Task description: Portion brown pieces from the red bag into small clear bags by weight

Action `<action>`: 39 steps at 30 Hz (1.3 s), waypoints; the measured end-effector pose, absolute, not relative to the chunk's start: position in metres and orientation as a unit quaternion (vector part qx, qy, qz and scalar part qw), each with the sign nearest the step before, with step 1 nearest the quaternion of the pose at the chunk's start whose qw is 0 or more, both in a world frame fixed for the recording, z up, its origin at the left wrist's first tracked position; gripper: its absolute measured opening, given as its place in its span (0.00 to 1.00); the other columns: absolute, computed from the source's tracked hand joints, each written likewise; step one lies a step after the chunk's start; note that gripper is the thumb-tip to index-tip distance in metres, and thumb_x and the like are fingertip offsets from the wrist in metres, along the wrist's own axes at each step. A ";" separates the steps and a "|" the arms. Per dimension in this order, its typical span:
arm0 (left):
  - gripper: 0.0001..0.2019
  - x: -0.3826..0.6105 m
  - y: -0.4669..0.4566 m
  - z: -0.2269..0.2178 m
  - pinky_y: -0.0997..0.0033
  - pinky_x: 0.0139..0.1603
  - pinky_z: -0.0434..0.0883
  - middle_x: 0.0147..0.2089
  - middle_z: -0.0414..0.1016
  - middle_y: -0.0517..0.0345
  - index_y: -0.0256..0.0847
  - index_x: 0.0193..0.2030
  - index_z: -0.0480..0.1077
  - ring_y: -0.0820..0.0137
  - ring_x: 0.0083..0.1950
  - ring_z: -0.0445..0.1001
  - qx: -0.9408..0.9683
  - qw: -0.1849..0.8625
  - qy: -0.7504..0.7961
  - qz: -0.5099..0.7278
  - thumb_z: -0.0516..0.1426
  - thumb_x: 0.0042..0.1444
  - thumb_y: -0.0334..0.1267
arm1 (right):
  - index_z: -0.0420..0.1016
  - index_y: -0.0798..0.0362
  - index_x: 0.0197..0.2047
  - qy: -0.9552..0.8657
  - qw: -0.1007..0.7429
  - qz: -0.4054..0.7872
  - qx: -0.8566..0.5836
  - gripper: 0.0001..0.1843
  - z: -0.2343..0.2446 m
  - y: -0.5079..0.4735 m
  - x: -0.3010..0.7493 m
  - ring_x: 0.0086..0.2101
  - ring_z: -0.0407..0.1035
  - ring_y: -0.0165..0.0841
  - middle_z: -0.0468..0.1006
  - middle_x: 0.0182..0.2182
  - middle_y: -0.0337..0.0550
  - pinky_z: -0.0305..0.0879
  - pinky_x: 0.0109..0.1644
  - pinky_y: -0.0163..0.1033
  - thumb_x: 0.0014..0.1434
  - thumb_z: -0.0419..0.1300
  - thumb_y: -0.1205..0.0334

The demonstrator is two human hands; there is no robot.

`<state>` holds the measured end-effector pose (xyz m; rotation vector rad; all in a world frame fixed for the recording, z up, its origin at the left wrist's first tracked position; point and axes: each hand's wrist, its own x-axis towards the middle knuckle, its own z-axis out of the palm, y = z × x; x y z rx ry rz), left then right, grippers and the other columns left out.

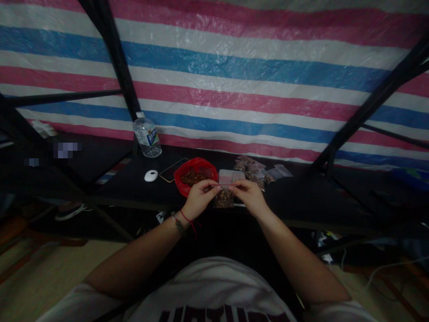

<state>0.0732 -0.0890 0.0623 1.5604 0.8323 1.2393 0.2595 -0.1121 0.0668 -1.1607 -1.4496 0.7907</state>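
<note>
Between my two hands hangs a small clear zip bag (224, 200) partly filled with brown bits. My left hand (201, 195) pinches its top edge on the left, thumb against fingers. On the right, my right hand (249, 194) pinches the same top edge. A reddish line runs along the bag's mouth; whether it is sealed I cannot tell. Just behind my left hand lies a red bowl (179, 182) with brown dried pieces in it. A pale flat rectangular device (231, 175), perhaps a scale, sits behind the bag, partly hidden by my hands.
Several filled zip bags (255, 173) are heaped at the right, beside a flat clear bag (279, 171). A white mouse-shaped object (151, 175), a thin rectangular frame (171, 171) and a plastic bottle (148, 137) stand left. Black posts (122, 74) rise before a striped sheet (234, 89).
</note>
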 end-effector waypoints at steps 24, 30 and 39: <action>0.08 0.071 -0.100 0.066 0.71 0.38 0.72 0.33 0.79 0.54 0.38 0.34 0.75 0.69 0.35 0.76 0.740 0.330 0.322 0.490 0.59 0.55 0.40 | 0.78 0.52 0.28 -0.697 0.511 0.226 -0.450 0.07 0.082 -0.131 0.242 0.28 0.71 0.32 0.78 0.26 0.42 0.66 0.33 0.35 0.53 0.64 0.59; 0.07 0.071 -0.106 0.074 0.70 0.39 0.70 0.33 0.78 0.55 0.38 0.33 0.75 0.69 0.36 0.76 0.758 0.284 0.322 0.491 0.58 0.56 0.38 | 0.79 0.52 0.27 -0.694 0.506 0.203 -0.471 0.08 0.090 -0.133 0.245 0.28 0.71 0.33 0.79 0.26 0.42 0.66 0.33 0.36 0.52 0.65 0.57; 0.06 0.077 -0.114 0.096 0.70 0.41 0.70 0.33 0.78 0.55 0.40 0.32 0.74 0.68 0.37 0.75 0.769 0.261 0.318 0.490 0.58 0.56 0.38 | 0.79 0.50 0.28 -0.707 0.516 0.207 -0.438 0.08 0.106 -0.142 0.249 0.31 0.72 0.34 0.79 0.29 0.42 0.68 0.35 0.38 0.55 0.64 0.56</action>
